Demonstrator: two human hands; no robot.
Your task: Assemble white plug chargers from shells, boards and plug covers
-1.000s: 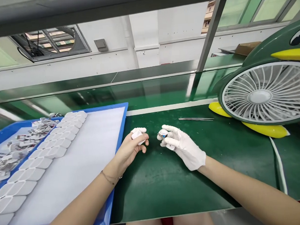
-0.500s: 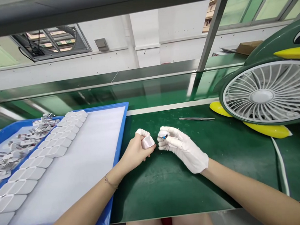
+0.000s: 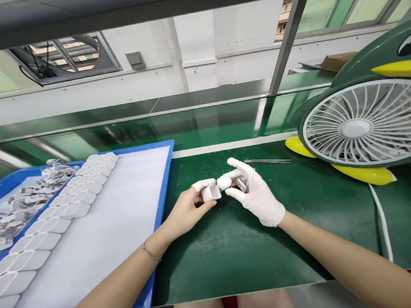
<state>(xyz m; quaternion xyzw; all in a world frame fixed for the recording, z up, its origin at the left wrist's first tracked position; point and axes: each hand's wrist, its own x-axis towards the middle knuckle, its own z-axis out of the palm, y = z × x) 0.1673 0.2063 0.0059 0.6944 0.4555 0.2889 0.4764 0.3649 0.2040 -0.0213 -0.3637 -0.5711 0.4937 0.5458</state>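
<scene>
Between the thumb and fingers of my left hand point(image 3: 189, 211) is a small white open-ended case point(image 3: 211, 193), its hollow end facing right. White covers sit on some of that hand's fingertips. My right hand point(image 3: 258, 195), in a white glove, holds a small white part point(image 3: 224, 182) with a bit of red and metal behind it, close against the case's opening. Its index finger is raised. The fingers hide much of this part, so its full shape cannot be made out. Both hands are above the green table point(image 3: 230, 257).
To the left, a blue tray point(image 3: 164, 187) holds rows of white cases point(image 3: 53, 224). Another blue tray point(image 3: 32, 170) beyond has wired parts point(image 3: 27, 202). Tweezers point(image 3: 269, 161) lie behind my right hand. A green fan point(image 3: 356, 128) stands at right, its white cable point(image 3: 382, 219) running forward.
The case has turned so its hollow end faces the right hand. The white part has come close against it, and my right index finger has lifted.
</scene>
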